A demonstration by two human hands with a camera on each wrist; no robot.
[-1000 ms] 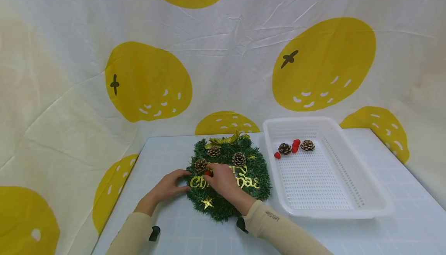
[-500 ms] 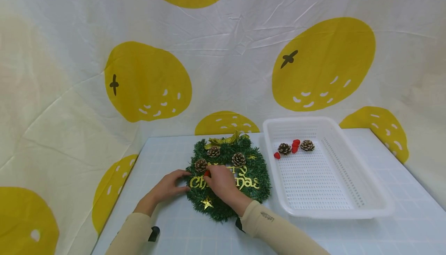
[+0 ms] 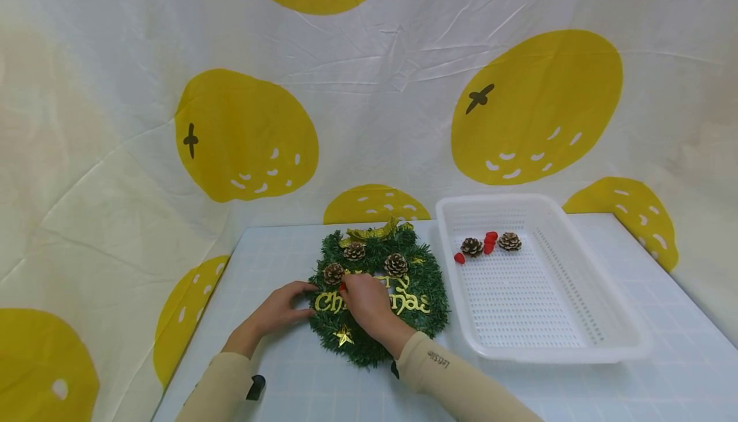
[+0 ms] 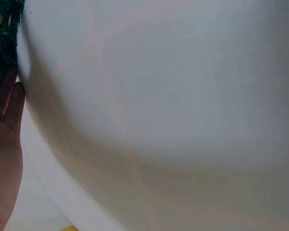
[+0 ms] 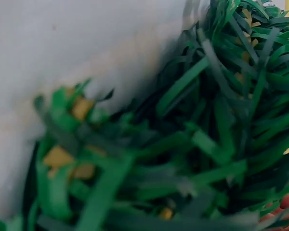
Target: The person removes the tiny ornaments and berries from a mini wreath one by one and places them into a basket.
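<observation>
A green tinsel wreath (image 3: 375, 345) with gold "Merry Christmas" lettering (image 3: 412, 303) lies on the table. My right hand (image 3: 369, 300) reaches over its left half and pinches a small red berry-like ornament (image 3: 343, 287), mostly hidden by the fingers. Just above that spot sits a pine cone (image 3: 333, 273), and two more are on the wreath's upper part. At the left edge, my left hand (image 3: 279, 310) rests with fingers and thumb spread against the tinsel. The left wrist view shows its fingers (image 4: 13, 106) nearly straight along the tinsel (image 4: 4, 45). Tinsel (image 5: 197, 154) fills most of the right wrist view.
Right of the wreath stands a white plastic basket (image 3: 519, 351). It contains two pine cones (image 3: 510, 241) and several red ornaments (image 3: 489, 243). A gold ribbon bow (image 3: 375, 231) tops the wreath, and a gold star (image 3: 343, 335) sits low on it. A fruit-print cloth (image 3: 380, 121) hangs behind.
The right wrist and forearm have shifted slightly left, and the fingers now cover more of the red ornament. My left hand stays in place.
</observation>
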